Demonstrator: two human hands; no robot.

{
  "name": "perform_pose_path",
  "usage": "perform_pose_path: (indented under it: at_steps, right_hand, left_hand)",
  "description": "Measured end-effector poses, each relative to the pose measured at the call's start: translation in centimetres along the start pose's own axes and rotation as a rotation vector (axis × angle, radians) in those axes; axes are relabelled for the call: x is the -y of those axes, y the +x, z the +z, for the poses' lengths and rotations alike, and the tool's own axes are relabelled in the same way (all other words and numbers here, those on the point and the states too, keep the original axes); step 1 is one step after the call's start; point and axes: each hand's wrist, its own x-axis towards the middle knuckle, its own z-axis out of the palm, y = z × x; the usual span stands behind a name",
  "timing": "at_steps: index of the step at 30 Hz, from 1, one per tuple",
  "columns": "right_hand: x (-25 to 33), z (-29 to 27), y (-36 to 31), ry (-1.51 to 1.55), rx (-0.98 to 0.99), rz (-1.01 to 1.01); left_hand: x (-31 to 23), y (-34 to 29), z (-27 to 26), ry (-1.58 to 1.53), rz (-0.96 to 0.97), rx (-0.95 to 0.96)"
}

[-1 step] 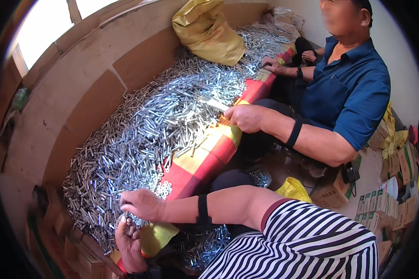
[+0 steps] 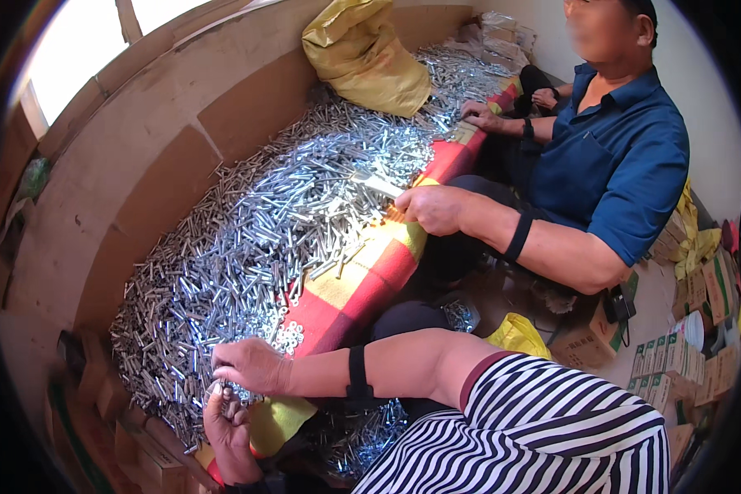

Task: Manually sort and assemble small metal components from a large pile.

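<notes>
My left hand (image 2: pixel 230 428) is at the lower left, its fingers curled and thumb raised. Just above it my right hand (image 2: pixel 253 367) reaches in from the right, fingers bent down toward the left thumb. Both hands are closed, and the fingertips meet over something too small to make out. Under and beyond them spreads a large heap of silvery metal fasteners (image 2: pixel 247 255), mostly short rods or sleeve-like bolts. A small cluster of nuts or washers (image 2: pixel 287 336) lies to the right of my right hand, beside a red and yellow checked cloth (image 2: pixel 362 288).
A co-worker in a blue shirt (image 2: pixel 605 152) sits at the right, one hand holding a flat pale tool (image 2: pixel 379 183) at the heap. A yellow sack (image 2: pixel 366 62) lies on the far side. Cardboard panels (image 2: pixel 160 193) border the heap. Small boxes (image 2: pixel 663 362) stand at the right.
</notes>
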Motion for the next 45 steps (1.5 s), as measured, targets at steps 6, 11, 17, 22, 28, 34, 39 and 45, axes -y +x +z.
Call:
perform_pose_path:
  at_steps: [6,11,17,22,28,34,39,45]
  right_hand:
    - [-0.4,1.2,0.2,0.055,0.033,-0.033]
    - [0.1,1.5,0.2,0.131,0.047,-0.036]
    - [-0.1,1.7,-0.4,0.093,0.058,-0.168]
    - [-0.1,1.9,-0.4,0.106,0.072,-0.208]
    - [0.1,1.4,-0.1,0.072,0.05,-0.213]
    - [0.1,0.9,-0.3,0.028,0.07,-0.219]
    - [-0.1,0.9,-0.5,0.012,0.092,-0.187]
    - [0.2,0.8,-0.3,0.141,0.011,-0.217]
  left_hand:
    - [-0.2,0.7,-0.1,-0.038,0.04,-0.041]
    - [-0.2,1.0,-1.1,-0.163,0.065,0.099]
    - [0.1,0.7,0.2,-0.184,0.112,0.014]
    - [-0.2,0.2,1.1,-0.12,0.102,-0.037]
    - [-0.4,0.5,1.2,-0.118,0.136,-0.129]
    - [-0.4,1.1,-0.8,-0.056,0.142,-0.051]
    - [-0.3,0.6,-0.1,-0.104,0.172,-0.161]
    - [-0.7,0.6,-1.2,-0.203,0.147,-0.078]
